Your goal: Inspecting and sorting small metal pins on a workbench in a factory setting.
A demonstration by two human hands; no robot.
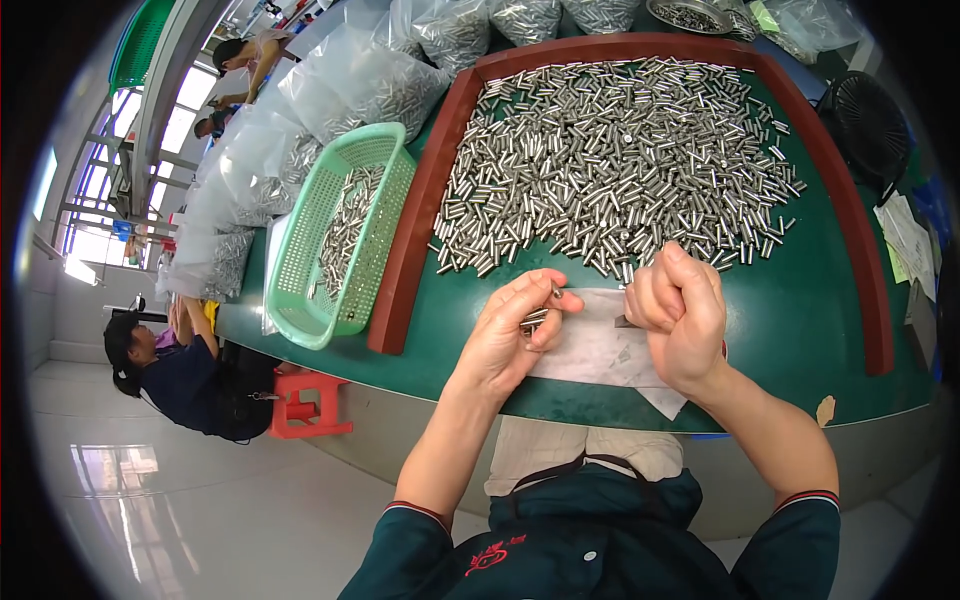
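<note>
My left hand (495,345) is curled palm up around several short metal pins (534,321), with one pin end showing by the thumb and fingertips. To its right, my right hand (682,315) is closed with the knuckles up. A small dark edge (624,322) juts out beside its fingers; what it belongs to is hidden. Both hands are over a pale, stained cloth (585,350) on the green tabletop (800,340). Just beyond them spreads a large heap of shiny metal pins (620,160).
A reddish-brown frame (420,215) borders the heap on three sides. Left of it stands a green perforated basket (375,250) holding more pins. Clear bags of pins (360,90) line the back and left. A black fan (868,125) is at right. A seated person (190,385) works at far left.
</note>
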